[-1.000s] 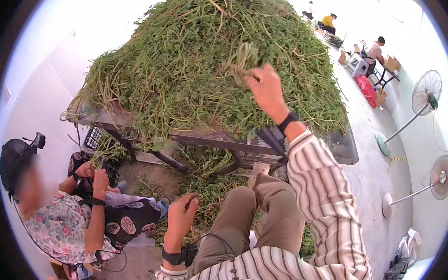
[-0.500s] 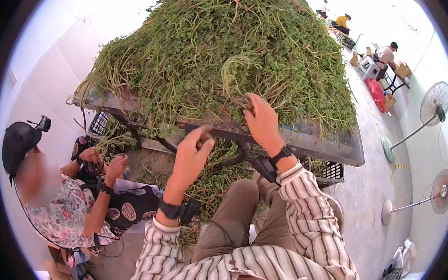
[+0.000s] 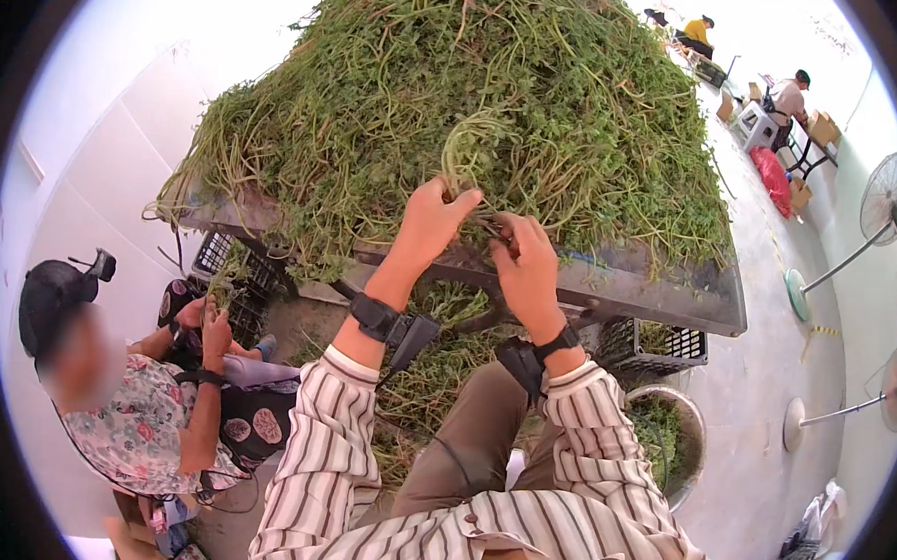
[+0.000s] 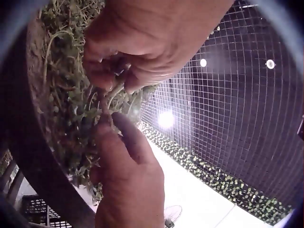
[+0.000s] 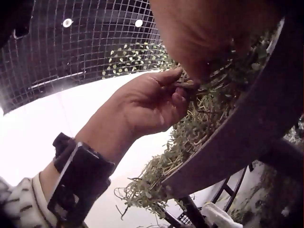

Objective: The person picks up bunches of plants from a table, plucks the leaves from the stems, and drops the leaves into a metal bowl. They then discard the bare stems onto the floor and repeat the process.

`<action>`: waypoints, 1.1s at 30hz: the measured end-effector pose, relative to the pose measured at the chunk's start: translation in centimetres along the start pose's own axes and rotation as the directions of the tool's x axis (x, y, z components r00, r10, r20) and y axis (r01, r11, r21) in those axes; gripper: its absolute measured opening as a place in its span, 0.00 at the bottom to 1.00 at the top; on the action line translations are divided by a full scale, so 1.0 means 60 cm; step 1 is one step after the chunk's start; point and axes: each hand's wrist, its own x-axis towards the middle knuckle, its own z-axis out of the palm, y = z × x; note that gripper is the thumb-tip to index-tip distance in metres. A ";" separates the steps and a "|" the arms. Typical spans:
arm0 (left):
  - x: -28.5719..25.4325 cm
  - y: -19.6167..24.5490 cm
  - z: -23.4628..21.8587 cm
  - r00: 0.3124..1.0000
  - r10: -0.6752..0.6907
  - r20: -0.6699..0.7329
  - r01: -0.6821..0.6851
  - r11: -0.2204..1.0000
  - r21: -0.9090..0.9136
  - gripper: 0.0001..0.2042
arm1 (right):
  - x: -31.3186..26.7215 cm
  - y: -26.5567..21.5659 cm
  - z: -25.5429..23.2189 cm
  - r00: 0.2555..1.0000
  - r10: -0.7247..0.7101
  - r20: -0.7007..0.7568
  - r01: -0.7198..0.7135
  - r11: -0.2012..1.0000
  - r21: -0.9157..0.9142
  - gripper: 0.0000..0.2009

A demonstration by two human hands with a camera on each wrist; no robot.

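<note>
A big heap of green leafy stems (image 3: 497,82) covers the table (image 3: 618,287). Both my hands meet at its front edge. My left hand (image 3: 450,198) grips the base of a small bunch of stems (image 3: 466,146) that curls up out of the heap. My right hand (image 3: 505,237) pinches the same bunch's stem ends just beside it. In the left wrist view the left hand (image 4: 111,80) and right hand (image 4: 111,123) pinch the stem ends (image 4: 105,100) between them. The right wrist view has the left hand (image 5: 183,88) nipping a stem against the pile.
A seated person (image 3: 132,416) at lower left handles greens over a black crate (image 3: 231,271). Another crate (image 3: 656,344) and a metal bowl of greens (image 3: 667,435) stand under the table at right. Standing fans (image 3: 888,194) and other workers (image 3: 792,95) are farther right.
My right hand came down from high on the heap to the table's front edge with a bunch of stems. My left hand rose from my lap and took hold of the same bunch.
</note>
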 end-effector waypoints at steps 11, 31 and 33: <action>0.017 -0.012 0.003 0.987 -0.161 -0.022 0.129 0.861 -0.493 0.12 | 0.017 0.007 0.001 0.980 -0.191 0.046 0.197 0.948 -0.250 0.12; 0.142 -0.038 -0.047 0.969 -0.246 -0.019 0.095 0.442 -0.892 0.06 | 0.030 0.014 -0.004 0.975 -0.219 -0.039 0.207 0.957 -0.204 0.05; 0.155 -0.017 -0.089 0.942 -0.221 -0.252 -0.067 0.613 -0.787 0.10 | 0.019 0.024 -0.012 0.972 -0.236 -0.016 0.230 0.959 -0.164 0.04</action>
